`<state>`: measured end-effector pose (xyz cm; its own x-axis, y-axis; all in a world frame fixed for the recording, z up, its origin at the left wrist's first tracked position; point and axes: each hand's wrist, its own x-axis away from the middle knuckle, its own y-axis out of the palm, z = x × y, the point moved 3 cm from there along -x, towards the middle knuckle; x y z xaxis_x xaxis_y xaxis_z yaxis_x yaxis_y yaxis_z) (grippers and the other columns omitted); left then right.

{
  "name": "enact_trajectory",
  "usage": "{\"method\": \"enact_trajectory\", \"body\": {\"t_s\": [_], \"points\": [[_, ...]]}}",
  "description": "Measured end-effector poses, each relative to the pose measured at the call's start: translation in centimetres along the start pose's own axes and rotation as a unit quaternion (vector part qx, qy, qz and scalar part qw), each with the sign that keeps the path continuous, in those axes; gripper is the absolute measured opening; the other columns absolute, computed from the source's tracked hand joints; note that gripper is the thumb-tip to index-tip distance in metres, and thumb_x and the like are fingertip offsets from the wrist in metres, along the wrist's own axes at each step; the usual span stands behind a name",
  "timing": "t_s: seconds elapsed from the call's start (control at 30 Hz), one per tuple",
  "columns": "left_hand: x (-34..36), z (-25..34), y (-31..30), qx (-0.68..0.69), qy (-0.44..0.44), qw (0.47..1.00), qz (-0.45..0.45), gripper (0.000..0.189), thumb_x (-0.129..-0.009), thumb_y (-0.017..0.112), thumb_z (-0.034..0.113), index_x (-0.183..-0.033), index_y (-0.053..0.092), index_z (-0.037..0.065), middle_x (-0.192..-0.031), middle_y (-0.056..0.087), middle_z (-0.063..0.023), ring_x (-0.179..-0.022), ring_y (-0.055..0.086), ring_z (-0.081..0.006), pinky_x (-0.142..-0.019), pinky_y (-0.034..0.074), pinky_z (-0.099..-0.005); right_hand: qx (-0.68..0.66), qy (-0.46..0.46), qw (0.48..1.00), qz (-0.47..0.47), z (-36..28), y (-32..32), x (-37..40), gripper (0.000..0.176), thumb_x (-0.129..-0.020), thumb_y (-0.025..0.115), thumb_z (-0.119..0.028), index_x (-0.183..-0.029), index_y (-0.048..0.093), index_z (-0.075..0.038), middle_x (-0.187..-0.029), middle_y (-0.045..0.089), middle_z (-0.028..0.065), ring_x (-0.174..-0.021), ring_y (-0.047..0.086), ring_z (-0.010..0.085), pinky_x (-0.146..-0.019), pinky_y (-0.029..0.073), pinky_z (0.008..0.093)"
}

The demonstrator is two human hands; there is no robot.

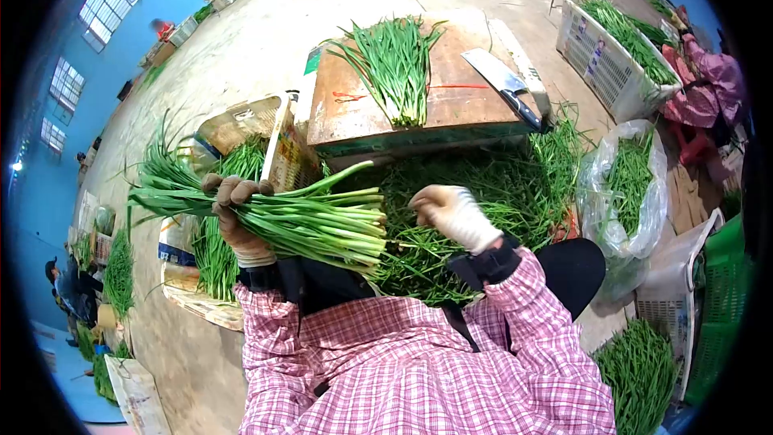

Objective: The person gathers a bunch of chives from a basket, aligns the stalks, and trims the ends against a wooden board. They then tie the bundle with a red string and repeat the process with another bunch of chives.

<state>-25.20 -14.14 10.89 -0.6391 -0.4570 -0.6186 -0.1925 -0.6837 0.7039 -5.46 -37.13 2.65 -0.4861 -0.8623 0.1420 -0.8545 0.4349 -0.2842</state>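
My left hand (235, 213), in a brown-stained glove, is wrapped round a bunch of garlic chives (322, 221). Its leaves trail left and its pale stem ends point right. Just right of those ends is my right hand (457, 213) in a whitish glove, its fingers curled together and apart from the bunch. Whether anything small is pinched there is hidden. In front, a second chive bunch (394, 64) lies on a wooden board (346, 117), stems toward me. A cleaver (507, 84) with a black handle rests at the board's right side, and red ties lie on the wood.
Loose green trimmings (491, 185) heap below the board. At left stands a crate (278, 153) with more chives. To the right are a clear plastic bag (620, 193) of greens and a white crate (604, 60) full of chives, near another person's pink sleeve (713, 80).
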Motion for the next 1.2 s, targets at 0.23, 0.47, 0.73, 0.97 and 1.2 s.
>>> {"method": "enact_trajectory", "body": {"t_s": [0.23,0.47,0.73,0.97,1.2], "points": [[0.2,-1.7,0.0,0.002,-0.021,0.999,0.032,0.038,-0.091,0.069,0.010,-0.121,0.049,0.021,-0.092,0.053,0.0085,-0.096,0.055,-0.0121,-0.098,0.039,-0.0366,0.169,-0.303,0.938,-0.007,-6.1,2.2,1.0,0.027,-0.090,0.061,-0.032,-0.089,0.069,-0.006,-0.079,0.068,0.0155,-0.080,0.065,0.0372,-0.074,0.051,0.0454],[1.7,-0.2,-3.4,-0.031,-0.008,0.996,0.083,0.040,-0.092,0.068,0.014,-0.125,0.046,0.020,-0.096,0.052,0.0075,-0.099,0.055,-0.0140,-0.108,0.036,-0.0479,0.379,-0.152,0.912,-0.022,0.7,-0.3,1.6,0.015,-0.089,0.065,-0.020,-0.089,0.068,-0.006,-0.082,0.068,0.0122,-0.074,0.067,0.0299,-0.070,0.053,0.0429],[0.2,-2.5,-1.5,-0.046,-0.060,0.991,0.111,0.032,-0.095,0.064,0.018,-0.124,0.050,0.019,-0.100,0.054,0.0055,-0.101,0.055,-0.0138,-0.110,0.036,-0.0498,0.086,-0.166,0.980,-0.061,-3.8,2.9,-0.6,0.024,-0.091,0.065,-0.016,-0.108,0.064,0.000,-0.092,0.070,0.0131,-0.084,0.064,0.0172,-0.078,0.050,0.0303],[0.8,-1.6,-6.7,-0.190,-0.068,0.935,0.291,0.025,-0.095,0.061,0.028,-0.116,0.058,0.015,-0.093,0.064,-0.0032,-0.093,0.062,-0.0227,-0.097,0.049,-0.0514,-0.073,0.074,0.994,-0.015,-0.5,-0.7,2.4,0.030,-0.093,0.060,-0.025,-0.092,0.069,0.004,-0.066,0.065,0.0070,-0.058,0.060,0.0131,-0.055,0.049,0.0281],[-1.1,-2.8,-4.5,-0.197,-0.086,0.937,0.275,0.029,-0.097,0.060,0.032,-0.102,0.064,0.004,-0.100,0.066,-0.0085,-0.093,0.065,-0.0263,-0.089,0.053,-0.0435,-0.144,-0.101,0.983,0.055,-1.7,0.5,0.8,0.029,-0.094,0.062,-0.019,-0.111,0.063,0.005,-0.087,0.070,0.0109,-0.069,0.064,0.0132,-0.064,0.053,0.0260]]}}
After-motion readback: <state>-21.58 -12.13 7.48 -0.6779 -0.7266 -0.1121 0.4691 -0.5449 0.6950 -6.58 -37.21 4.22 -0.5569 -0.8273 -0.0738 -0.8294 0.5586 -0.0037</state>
